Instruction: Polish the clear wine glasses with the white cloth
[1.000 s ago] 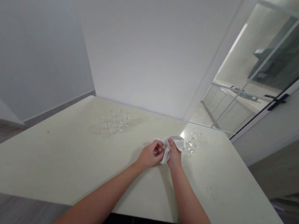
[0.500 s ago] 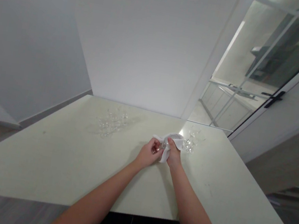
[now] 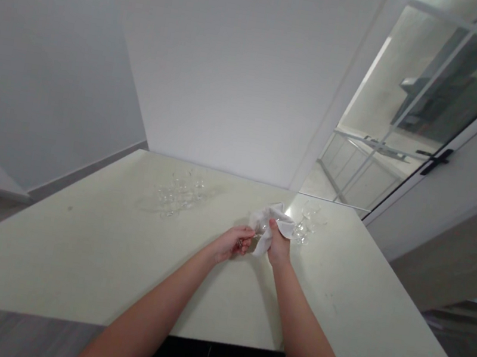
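My left hand (image 3: pixel 233 244) is closed, its fingers pinching the thin stem of a clear wine glass (image 3: pixel 262 227) held above the table. The bowl of that glass points to the right, into a white cloth (image 3: pixel 273 213). My right hand (image 3: pixel 278 246) grips the cloth around the bowl, thumb on top. Folds of cloth hide part of the glass, and my left fingers cover its foot. Just beyond my right hand stand several clear glasses (image 3: pixel 303 230).
Several more clear glasses (image 3: pixel 179 193) are grouped at the back left of the pale table (image 3: pixel 73 249). A white wall panel (image 3: pixel 236 81) rises behind the table's far edge. On the right is a glazed door with a black handle (image 3: pixel 438 162).
My left hand has shifted slightly left and down, from close around the glass to a pinch on its stem. The cloth has bunched up higher around the bowl.
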Demonstrator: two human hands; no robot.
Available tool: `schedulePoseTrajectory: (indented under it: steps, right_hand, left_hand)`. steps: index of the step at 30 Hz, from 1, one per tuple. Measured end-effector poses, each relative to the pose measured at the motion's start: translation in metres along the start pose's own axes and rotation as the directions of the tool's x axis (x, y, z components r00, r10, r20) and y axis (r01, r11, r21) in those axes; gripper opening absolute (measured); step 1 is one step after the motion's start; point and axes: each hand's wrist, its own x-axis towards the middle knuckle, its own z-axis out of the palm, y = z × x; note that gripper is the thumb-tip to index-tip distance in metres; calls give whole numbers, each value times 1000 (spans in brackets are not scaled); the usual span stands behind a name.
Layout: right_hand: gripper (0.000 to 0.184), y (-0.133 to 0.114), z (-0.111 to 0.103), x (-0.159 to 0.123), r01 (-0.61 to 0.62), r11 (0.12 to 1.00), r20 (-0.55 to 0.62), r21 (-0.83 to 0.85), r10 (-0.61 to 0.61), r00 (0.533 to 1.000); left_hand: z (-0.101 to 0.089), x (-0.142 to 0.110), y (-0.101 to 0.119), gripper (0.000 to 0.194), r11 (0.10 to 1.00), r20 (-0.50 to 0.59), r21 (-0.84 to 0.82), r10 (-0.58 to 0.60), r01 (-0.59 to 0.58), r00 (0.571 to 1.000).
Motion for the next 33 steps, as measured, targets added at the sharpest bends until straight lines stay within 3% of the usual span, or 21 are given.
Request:
schedulePoseTrajectory:
  steps: [4, 7, 10, 14, 16, 19, 22, 24, 28, 33]
  right_hand:
    - [43, 4, -1, 3, 102, 969, -49, -227, -116, 992]
    - [43, 8, -1, 0, 101, 973, -13, -209, -106, 994]
    - [55, 6, 0, -5, -49, 998, 157, -24, 52, 986]
    - [80, -6, 2, -9, -348, 931, 412, 107, 277, 868]
    - [80, -10, 4, -10, -393, 912, 432, 117, 310, 847]
    - [62, -9, 4, -8, -284, 944, 325, 168, 218, 920]
    - [41, -4, 1, -4, -171, 971, 189, 165, 139, 972]
    - [41, -4, -1, -4, -220, 964, 210, 151, 187, 960]
    - [63, -11, -1, -6, -369, 906, 319, 206, 294, 901]
    - [55, -19, -4, -2, -420, 881, 306, 219, 346, 887]
  left_hand:
    - [0, 2, 0, 37, 973, -244, 175, 192, -152, 950]
    - [-6, 0, 6, 41, 955, -373, 201, 283, -220, 884]
    - [-13, -3, 14, 47, 939, -458, 198, 342, -281, 820]
    - [-21, -6, 23, 47, 917, -527, 150, 390, -369, 755]
    - [-23, -5, 24, 44, 927, -556, 53, 337, -372, 760]
    - [-27, -3, 24, 38, 943, -525, -130, 197, -307, 828]
    - [-30, -2, 22, 31, 943, -479, -188, 155, -274, 864]
    - [-31, -1, 21, 28, 956, -474, -138, 166, -260, 864]
    - [-29, 0, 19, 23, 971, -485, -53, 178, -232, 856]
    - [-28, 1, 20, 20, 975, -529, -40, 166, -221, 832]
